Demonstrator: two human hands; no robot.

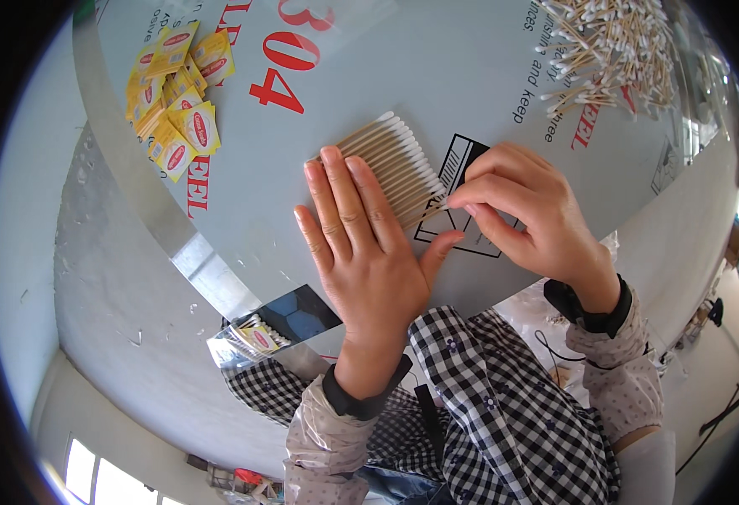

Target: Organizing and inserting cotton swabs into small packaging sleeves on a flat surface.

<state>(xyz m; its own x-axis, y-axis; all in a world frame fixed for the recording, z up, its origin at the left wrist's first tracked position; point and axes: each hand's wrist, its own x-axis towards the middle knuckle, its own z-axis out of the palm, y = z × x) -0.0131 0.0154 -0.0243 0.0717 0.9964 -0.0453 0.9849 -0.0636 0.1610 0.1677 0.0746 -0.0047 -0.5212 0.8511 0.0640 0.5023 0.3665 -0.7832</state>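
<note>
Left hand [359,244] flat, open, pressing row of cotton swabs [390,164] on table [470,76]. Right hand [525,210] pinches one swab. Yellow square sachets [176,93] with red ovals far left; loose swab pile [613,46] top right.

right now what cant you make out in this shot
- Head view: near ends of the cotton swab row lie under the left hand.
- What the right hand pinches: fingertips cover it.
- Loose swab pile: cut by the rim.
- Yellow packets: too heaped to count.
</note>
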